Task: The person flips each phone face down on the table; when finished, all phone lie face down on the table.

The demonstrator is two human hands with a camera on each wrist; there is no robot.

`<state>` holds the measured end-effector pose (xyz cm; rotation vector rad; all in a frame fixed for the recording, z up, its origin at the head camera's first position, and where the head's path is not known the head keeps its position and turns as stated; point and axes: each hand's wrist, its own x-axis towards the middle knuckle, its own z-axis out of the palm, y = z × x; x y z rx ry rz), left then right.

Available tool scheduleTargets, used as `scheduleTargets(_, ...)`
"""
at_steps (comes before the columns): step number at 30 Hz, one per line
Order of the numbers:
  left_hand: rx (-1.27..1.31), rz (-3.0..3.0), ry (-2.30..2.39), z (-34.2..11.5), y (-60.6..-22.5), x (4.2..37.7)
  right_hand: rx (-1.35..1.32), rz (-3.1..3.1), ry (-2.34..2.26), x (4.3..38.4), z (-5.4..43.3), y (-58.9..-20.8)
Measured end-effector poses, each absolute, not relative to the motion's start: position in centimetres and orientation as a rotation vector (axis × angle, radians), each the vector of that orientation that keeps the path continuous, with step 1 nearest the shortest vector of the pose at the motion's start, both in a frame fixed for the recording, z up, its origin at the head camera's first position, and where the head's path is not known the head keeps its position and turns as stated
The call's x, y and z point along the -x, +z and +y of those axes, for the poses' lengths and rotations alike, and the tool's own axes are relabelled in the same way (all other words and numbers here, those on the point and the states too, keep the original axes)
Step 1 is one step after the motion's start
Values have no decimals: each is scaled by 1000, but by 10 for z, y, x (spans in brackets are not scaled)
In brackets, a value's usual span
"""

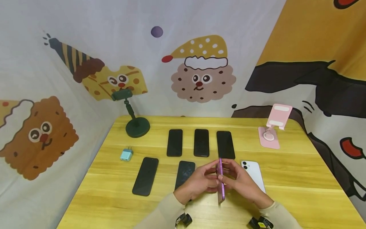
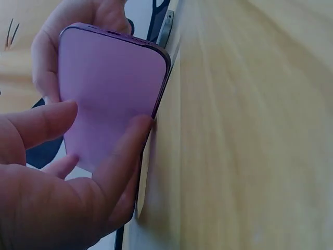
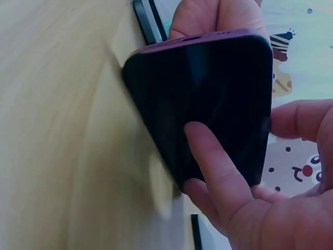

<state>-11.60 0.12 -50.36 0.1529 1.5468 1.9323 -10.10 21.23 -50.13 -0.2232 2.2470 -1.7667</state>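
Observation:
A purple phone (image 1: 221,190) is held on its edge between both hands over the near middle of the table. My left hand (image 1: 200,181) grips it from the left, fingers and thumb against its pinkish-purple back (image 2: 109,73). From the other side my right hand (image 1: 243,183) holds it, with fingers on the dark screen (image 3: 213,83). Whether its lower end touches the table cannot be told. Partly behind the left wrist lies a dark phone (image 1: 185,171). A white phone (image 1: 254,173), camera side up, is partly covered by the right hand.
Three black phones (image 1: 174,143) (image 1: 201,143) (image 1: 226,144) lie in a row behind the hands. Another dark phone (image 1: 145,176) and a light-blue charger plug (image 1: 126,155) are at left. A green stand (image 1: 138,127) and a pink phone stand (image 1: 268,136) occupy the back corners.

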Motion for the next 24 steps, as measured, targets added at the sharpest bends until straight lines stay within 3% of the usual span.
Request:
scheduleTargets(8,-107,1594,1933,4,-504,111,63,2152,-1846,98,217,-493)
scheduleTargets(24,-63,1705,1967,-5,-498,116,10,2236,-1891,103,224,-488)
